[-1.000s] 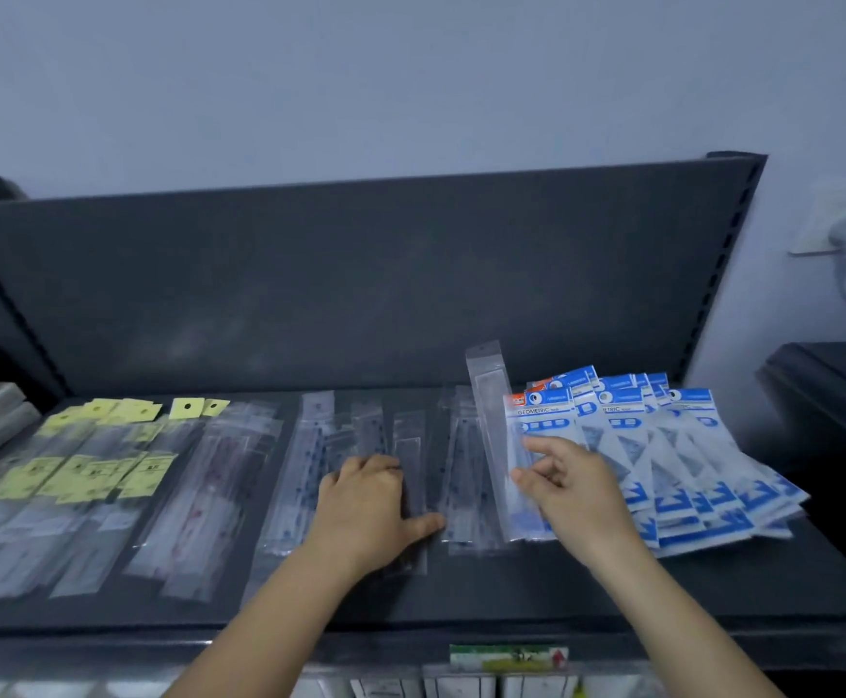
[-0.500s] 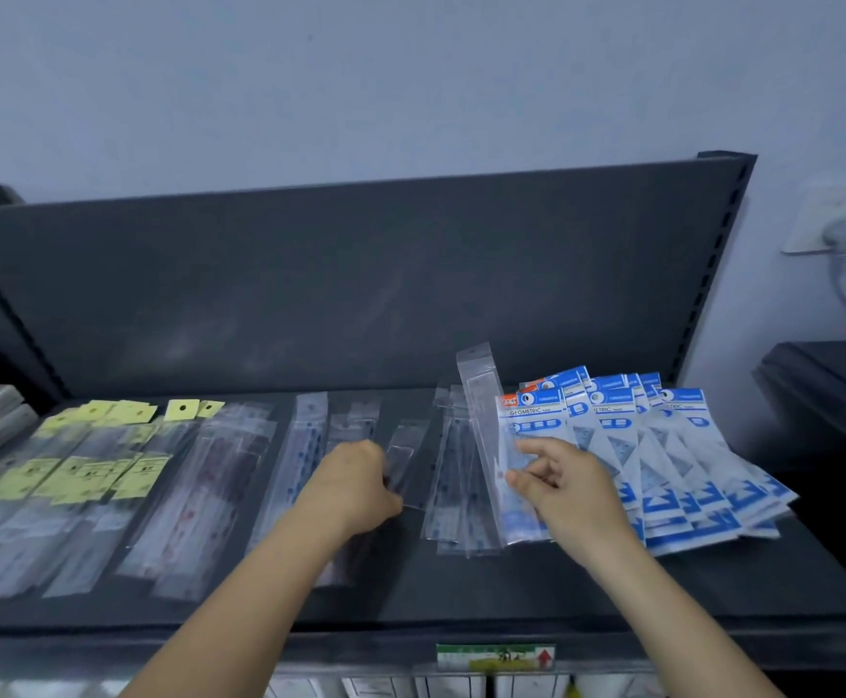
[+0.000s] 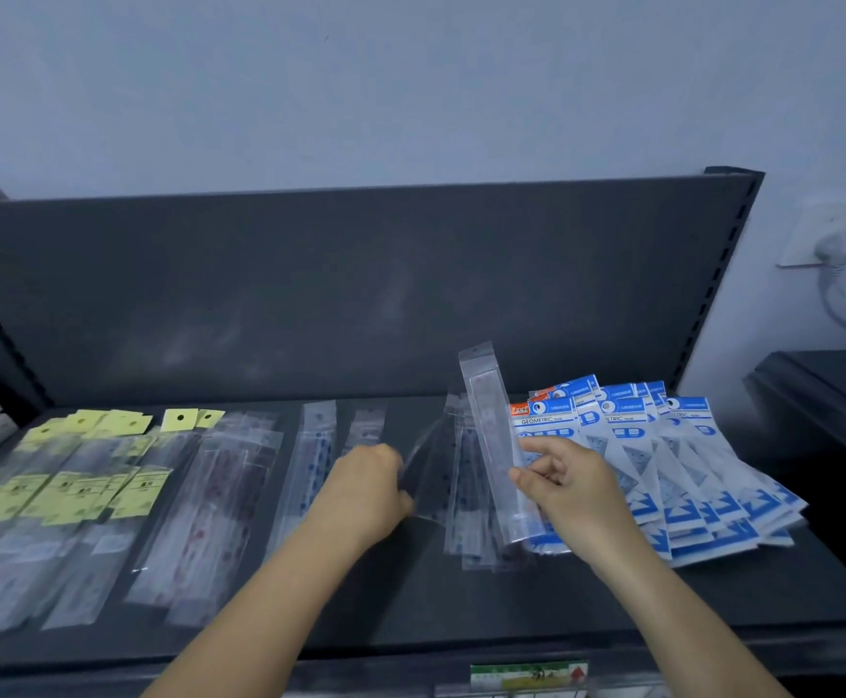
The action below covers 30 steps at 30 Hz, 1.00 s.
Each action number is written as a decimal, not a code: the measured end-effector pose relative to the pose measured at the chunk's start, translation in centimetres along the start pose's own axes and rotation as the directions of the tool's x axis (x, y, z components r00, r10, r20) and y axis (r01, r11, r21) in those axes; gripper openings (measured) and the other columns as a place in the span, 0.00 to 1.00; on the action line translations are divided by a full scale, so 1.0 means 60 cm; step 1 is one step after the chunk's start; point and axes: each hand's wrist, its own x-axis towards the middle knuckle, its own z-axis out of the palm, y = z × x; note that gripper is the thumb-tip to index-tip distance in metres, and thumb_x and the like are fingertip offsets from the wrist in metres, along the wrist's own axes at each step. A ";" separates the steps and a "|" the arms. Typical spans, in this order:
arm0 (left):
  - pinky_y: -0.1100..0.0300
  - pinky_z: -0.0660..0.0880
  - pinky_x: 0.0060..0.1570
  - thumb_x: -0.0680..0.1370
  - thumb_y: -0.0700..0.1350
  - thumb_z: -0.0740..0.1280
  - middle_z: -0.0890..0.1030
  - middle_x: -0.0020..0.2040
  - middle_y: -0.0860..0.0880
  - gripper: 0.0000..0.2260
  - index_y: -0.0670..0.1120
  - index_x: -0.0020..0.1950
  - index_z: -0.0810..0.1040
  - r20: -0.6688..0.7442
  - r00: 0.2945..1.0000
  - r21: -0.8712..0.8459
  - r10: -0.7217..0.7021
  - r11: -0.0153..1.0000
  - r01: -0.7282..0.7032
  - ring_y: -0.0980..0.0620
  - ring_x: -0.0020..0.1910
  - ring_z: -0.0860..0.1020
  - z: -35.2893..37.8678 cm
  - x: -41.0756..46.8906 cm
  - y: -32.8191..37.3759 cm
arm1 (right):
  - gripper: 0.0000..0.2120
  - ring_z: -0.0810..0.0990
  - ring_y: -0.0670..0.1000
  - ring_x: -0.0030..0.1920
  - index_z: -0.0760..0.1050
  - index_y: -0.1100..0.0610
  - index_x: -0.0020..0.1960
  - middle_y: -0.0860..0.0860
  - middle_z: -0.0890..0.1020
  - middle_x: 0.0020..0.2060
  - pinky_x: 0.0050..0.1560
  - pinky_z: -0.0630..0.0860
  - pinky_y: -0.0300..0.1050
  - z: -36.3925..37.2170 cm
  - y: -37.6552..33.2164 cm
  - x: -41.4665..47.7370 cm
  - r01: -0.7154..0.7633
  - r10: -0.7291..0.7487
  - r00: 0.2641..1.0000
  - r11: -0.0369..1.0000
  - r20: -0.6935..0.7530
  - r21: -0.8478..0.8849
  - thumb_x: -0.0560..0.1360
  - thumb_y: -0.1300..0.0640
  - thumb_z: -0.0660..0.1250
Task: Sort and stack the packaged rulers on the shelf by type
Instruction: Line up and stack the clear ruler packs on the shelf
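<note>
On the dark shelf [image 3: 461, 607], the right hand [image 3: 574, 488] pinches one clear-sleeved ruler [image 3: 486, 430] upright, likely to judge its type, while the left hand [image 3: 365, 488] clamps its fingers on another clear packet [image 3: 423, 471] nearby.

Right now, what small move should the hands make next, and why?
Probably the left hand should carry its clear packet rightward onto the clear pile. It is gripped and lifted, the right hand holds a similar upright packet beside that pile, and they look like one type.
</note>
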 end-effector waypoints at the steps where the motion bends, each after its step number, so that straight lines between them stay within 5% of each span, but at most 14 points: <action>1: 0.55 0.76 0.39 0.72 0.40 0.63 0.80 0.40 0.43 0.05 0.40 0.41 0.77 -0.043 0.999 -0.103 -0.012 0.995 0.007 0.46 0.40 0.77 0.001 0.004 -0.006 | 0.13 0.81 0.51 0.43 0.77 0.53 0.58 0.52 0.81 0.38 0.46 0.75 0.39 -0.002 -0.002 0.000 0.001 -0.001 1.000 1.000 -0.001 0.003 0.74 0.60 0.70; 4: 0.59 0.75 0.42 0.75 0.35 0.64 0.83 0.44 0.48 0.10 0.41 0.52 0.81 -0.080 0.990 -0.577 -0.117 0.815 0.050 0.54 0.41 0.79 -0.003 0.008 -0.017 | 0.12 0.80 0.46 0.41 0.76 0.52 0.58 0.50 0.82 0.37 0.42 0.72 0.32 -0.007 -0.006 0.001 0.006 -0.006 1.000 1.000 -0.019 0.018 0.75 0.59 0.69; 6: 0.62 0.77 0.44 0.76 0.33 0.66 0.84 0.47 0.51 0.12 0.39 0.58 0.79 0.055 0.991 -0.869 -0.120 0.484 0.107 0.54 0.45 0.82 -0.011 0.007 -0.014 | 0.12 0.80 0.44 0.41 0.75 0.52 0.58 0.50 0.82 0.38 0.41 0.71 0.31 -0.010 -0.010 0.003 0.014 -0.013 0.999 1.000 -0.039 0.021 0.75 0.59 0.69; 8: 0.62 0.80 0.42 0.76 0.32 0.66 0.85 0.49 0.46 0.12 0.38 0.59 0.77 0.147 0.985 -0.962 -0.089 0.218 0.164 0.52 0.45 0.83 -0.015 0.009 -0.010 | 0.13 0.80 0.47 0.41 0.75 0.51 0.59 0.50 0.82 0.39 0.42 0.73 0.35 -0.011 -0.014 0.005 0.025 -0.022 0.998 0.999 -0.059 0.035 0.75 0.58 0.68; 10: 0.61 0.81 0.39 0.77 0.30 0.64 0.85 0.49 0.44 0.12 0.38 0.59 0.77 0.157 0.983 -0.978 -0.098 0.120 0.168 0.51 0.44 0.84 -0.018 0.012 -0.008 | 0.13 0.80 0.48 0.39 0.75 0.51 0.59 0.51 0.82 0.39 0.41 0.75 0.39 -0.011 -0.017 0.007 0.035 -0.032 0.997 0.998 -0.064 0.050 0.75 0.58 0.68; 20: 0.62 0.79 0.34 0.76 0.32 0.65 0.85 0.37 0.51 0.09 0.42 0.53 0.77 0.067 0.994 -0.991 -0.087 0.110 0.076 0.56 0.37 0.83 -0.022 0.006 0.010 | 0.11 0.82 0.55 0.43 0.73 0.44 0.45 0.55 0.82 0.40 0.40 0.75 0.31 0.000 -0.028 0.015 0.076 -0.074 0.997 0.990 -0.022 0.119 0.74 0.60 0.70; 23: 0.59 0.80 0.35 0.78 0.34 0.65 0.84 0.41 0.46 0.07 0.43 0.53 0.75 0.056 0.992 -0.995 -0.115 0.076 0.065 0.54 0.38 0.84 -0.021 0.004 0.020 | 0.11 0.81 0.56 0.40 0.73 0.45 0.44 0.54 0.82 0.39 0.42 0.77 0.43 0.007 -0.031 0.014 0.062 -0.063 0.998 0.987 0.005 0.148 0.74 0.61 0.70; 30: 0.56 0.81 0.39 0.79 0.37 0.64 0.83 0.44 0.42 0.05 0.43 0.54 0.74 -0.003 0.991 -0.998 -0.131 0.060 0.005 0.50 0.41 0.84 -0.029 -0.023 0.046 | 0.10 0.77 0.46 0.32 0.73 0.50 0.44 0.51 0.79 0.34 0.35 0.73 0.37 0.024 -0.039 0.005 0.064 -0.080 0.995 0.971 0.058 0.231 0.74 0.64 0.70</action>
